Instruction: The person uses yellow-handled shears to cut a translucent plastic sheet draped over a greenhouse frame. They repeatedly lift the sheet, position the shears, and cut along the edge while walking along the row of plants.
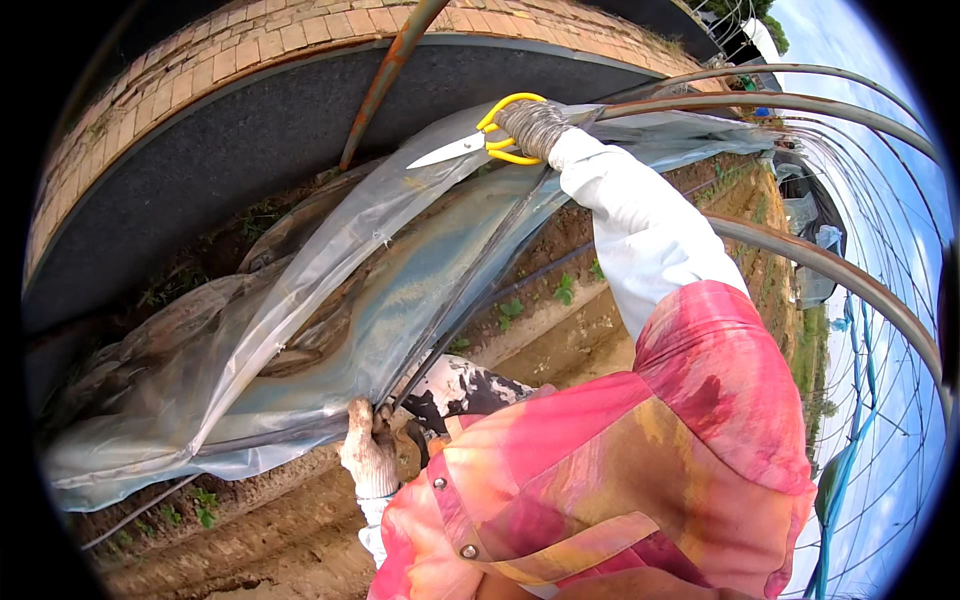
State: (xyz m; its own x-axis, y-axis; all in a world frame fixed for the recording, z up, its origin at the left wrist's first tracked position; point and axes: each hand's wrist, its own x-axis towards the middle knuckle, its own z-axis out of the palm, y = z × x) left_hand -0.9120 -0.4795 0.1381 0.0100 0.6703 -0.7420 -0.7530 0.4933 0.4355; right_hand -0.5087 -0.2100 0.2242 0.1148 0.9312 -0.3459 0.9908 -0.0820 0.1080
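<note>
My left hand (371,450), in a soiled knit glove, grips the edge of a clear plastic film (420,262) and dark strips near my leg. The film is draped in long folds from lower left to upper right. My right hand (532,129), in a dark grey glove, is stretched out over the film's upper part by a metal pipe. It holds scissors with yellow handles (517,156); their blade (448,151) points left over the film. Whether the right fingers also hold film is hidden. A dark strip (487,247) runs down the film between the hands.
Rusty curved pipes (825,262) arch at the right, and a rusty post (390,82) stands at the top. Behind the film are a dark sheet-covered wall (225,135) and a brick surface (285,37). Small green plants (510,311) grow in soil beds below.
</note>
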